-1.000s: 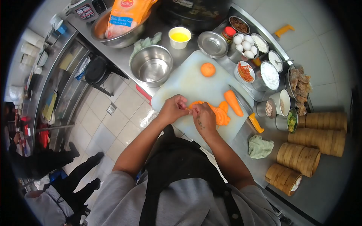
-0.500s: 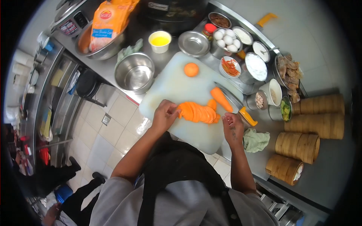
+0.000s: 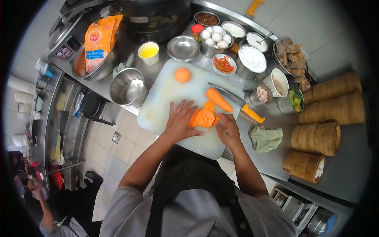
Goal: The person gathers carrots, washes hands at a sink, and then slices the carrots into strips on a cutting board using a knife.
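Note:
Overlapping carrot slices (image 3: 204, 118) lie in a row on the white cutting board (image 3: 158, 106). My left hand (image 3: 181, 121) has its fingers spread, resting at the left end of the slices. At their right end is my right hand (image 3: 226, 128), fingers bent against the last slices; whether it grips one is unclear. A peeled carrot piece (image 3: 218, 99) lies above the slices, beside a knife (image 3: 233, 98) with a yellow handle. A round orange piece (image 3: 182, 75) sits near the board's top edge.
Left of the board stand a steel bowl (image 3: 128, 87) and a cup of yellow liquid (image 3: 149, 53). Behind are bowls of eggs (image 3: 216, 37), carrot strips (image 3: 224, 64) and white powder (image 3: 253, 59). A green cloth (image 3: 266, 139) and bamboo steamers (image 3: 316, 139) are at right. A co-worker (image 3: 75, 201) is lower left.
The hands moved from pinching together to apart, then onto the two ends of the slices. My left hand's fingers spread out. The camera view has shifted, and the co-worker has changed position.

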Demonstrator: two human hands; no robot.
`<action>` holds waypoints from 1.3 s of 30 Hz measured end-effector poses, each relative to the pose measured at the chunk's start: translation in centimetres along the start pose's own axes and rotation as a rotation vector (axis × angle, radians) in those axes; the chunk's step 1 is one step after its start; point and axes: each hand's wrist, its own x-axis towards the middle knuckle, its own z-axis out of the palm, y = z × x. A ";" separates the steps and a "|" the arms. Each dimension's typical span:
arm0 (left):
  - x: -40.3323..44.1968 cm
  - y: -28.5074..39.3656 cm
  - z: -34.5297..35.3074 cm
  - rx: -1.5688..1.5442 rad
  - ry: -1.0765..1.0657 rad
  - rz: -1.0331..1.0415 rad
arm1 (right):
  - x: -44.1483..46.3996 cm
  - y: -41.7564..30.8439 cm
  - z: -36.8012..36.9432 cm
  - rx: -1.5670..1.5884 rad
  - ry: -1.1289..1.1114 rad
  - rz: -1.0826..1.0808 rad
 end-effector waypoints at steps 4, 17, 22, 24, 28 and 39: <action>1.7 1.9 1.6 -0.046 -0.086 0.066 | 0.4 0.6 -0.1 -0.004 -0.010 -0.140; 3.2 3.4 2.0 -0.041 -0.182 0.028 | 1.4 1.6 -0.3 0.859 -0.016 0.371; 3.0 2.7 2.1 -0.157 -0.163 0.029 | 1.6 0.4 2.2 0.883 0.055 0.342; 2.9 2.6 2.2 -0.170 -0.164 0.050 | 1.9 0.4 3.0 0.786 0.061 0.334; 2.8 2.3 2.1 -0.198 -0.159 0.094 | 1.8 0.2 3.4 0.785 0.055 0.342; 2.3 2.2 2.4 -0.158 -0.117 0.074 | 1.6 -2.1 1.7 0.808 0.110 0.340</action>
